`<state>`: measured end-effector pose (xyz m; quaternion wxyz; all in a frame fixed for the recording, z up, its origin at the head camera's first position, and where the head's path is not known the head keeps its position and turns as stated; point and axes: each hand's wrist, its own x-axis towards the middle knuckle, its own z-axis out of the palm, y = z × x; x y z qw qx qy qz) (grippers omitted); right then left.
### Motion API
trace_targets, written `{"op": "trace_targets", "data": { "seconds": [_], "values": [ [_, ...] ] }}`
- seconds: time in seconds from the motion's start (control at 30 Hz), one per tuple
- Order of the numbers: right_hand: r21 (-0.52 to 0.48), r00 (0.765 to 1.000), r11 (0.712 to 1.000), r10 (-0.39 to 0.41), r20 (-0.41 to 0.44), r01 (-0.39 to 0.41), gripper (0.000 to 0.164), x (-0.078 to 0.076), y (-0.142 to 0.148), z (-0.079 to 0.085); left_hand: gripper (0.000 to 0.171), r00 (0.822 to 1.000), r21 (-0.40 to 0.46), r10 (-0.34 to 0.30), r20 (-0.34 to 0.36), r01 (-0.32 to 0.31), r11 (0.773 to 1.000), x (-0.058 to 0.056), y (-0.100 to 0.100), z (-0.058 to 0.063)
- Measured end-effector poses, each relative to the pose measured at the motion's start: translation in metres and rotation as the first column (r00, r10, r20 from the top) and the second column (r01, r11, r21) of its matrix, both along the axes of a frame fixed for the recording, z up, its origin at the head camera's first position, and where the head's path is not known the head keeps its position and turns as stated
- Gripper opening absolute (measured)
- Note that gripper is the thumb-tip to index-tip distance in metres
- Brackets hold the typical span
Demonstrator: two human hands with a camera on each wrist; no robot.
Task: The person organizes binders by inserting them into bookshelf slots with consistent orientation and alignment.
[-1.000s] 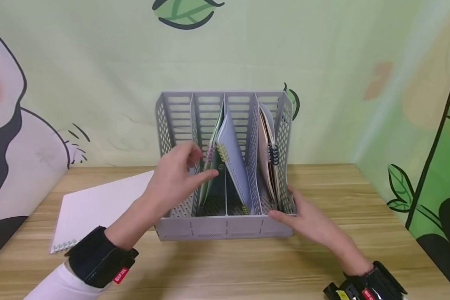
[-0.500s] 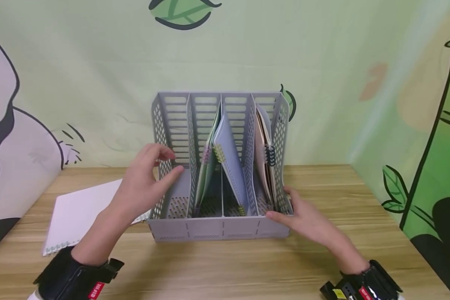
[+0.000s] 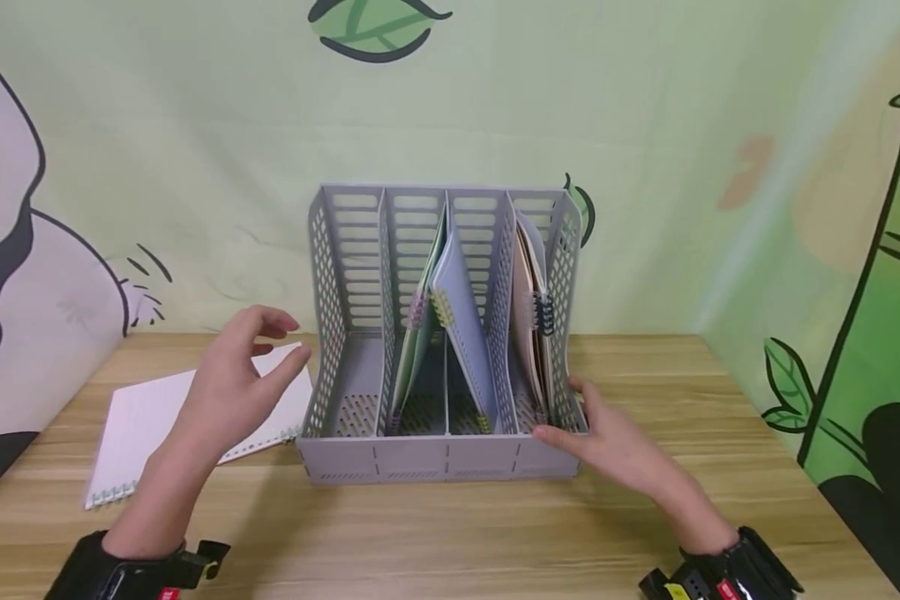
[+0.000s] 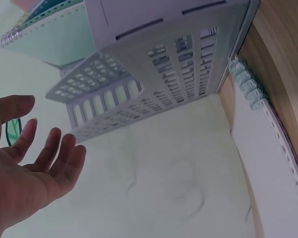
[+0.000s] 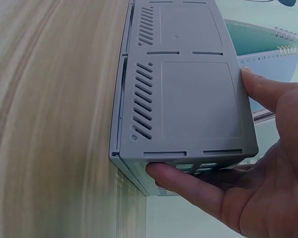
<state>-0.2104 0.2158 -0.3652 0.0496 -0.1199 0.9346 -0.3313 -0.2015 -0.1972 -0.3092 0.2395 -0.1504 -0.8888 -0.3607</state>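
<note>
A grey-lilac desktop file organizer point(image 3: 412, 460) with four upright compartments stands on the table. My right hand point(image 3: 621, 433) grips its front right corner, thumb on the front rim and fingers along the side wall. Green point(image 3: 420, 346) and blue point(image 3: 462, 329) spiral notebooks lean in the two middle compartments. Several notebooks point(image 3: 525, 304), one pinkish, stand in the rightmost one; the leftmost shows its bare floor. My left hand point(image 3: 228, 387), holding nothing, hovers left of the organizer with loosely bent fingers. Below it lie white spiral-bound pages point(image 3: 146, 412), partly hidden by the forearm.
The wooden table point(image 3: 450, 542) extends in front of the organizer and to its right. A pale green cloth backdrop point(image 3: 645, 125) with cartoon prints hangs close behind. Black bands with devices point(image 3: 742, 567) are strapped round both wrists.
My left hand has moved from in front of the green notebook leftward, out over the white pages. My right hand has stayed at the organizer's corner.
</note>
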Motion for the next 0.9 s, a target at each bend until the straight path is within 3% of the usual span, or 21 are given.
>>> {"op": "trace_targets", "data": {
  "seconds": [0.3,0.5,0.7,0.9],
  "values": [
    [-0.011,1.0,1.0,-0.007,-0.001,0.007,0.101,0.0,0.001,0.0,0.034,0.985,-0.154,0.106,0.135,-0.085,0.984,-0.004,-0.02,-0.009],
    [-0.008,1.0,1.0,-0.008,-0.003,0.008,0.102,0.001,0.001,-0.001,0.04,0.969,-0.194,0.094,0.229,-0.049,0.98,-0.012,-0.032,-0.024],
    [-0.004,1.0,1.0,-0.011,-0.002,0.011,0.103,0.001,0.0,-0.003,0.043,0.953,-0.21,0.061,0.295,0.002,0.978,-0.014,-0.036,-0.028],
    [-0.014,1.0,1.0,-0.013,-0.004,0.013,0.1,0.001,0.0,-0.003,0.049,0.914,-0.24,0.07,0.4,0.031,0.97,-0.015,-0.038,-0.03]
  ]
}}
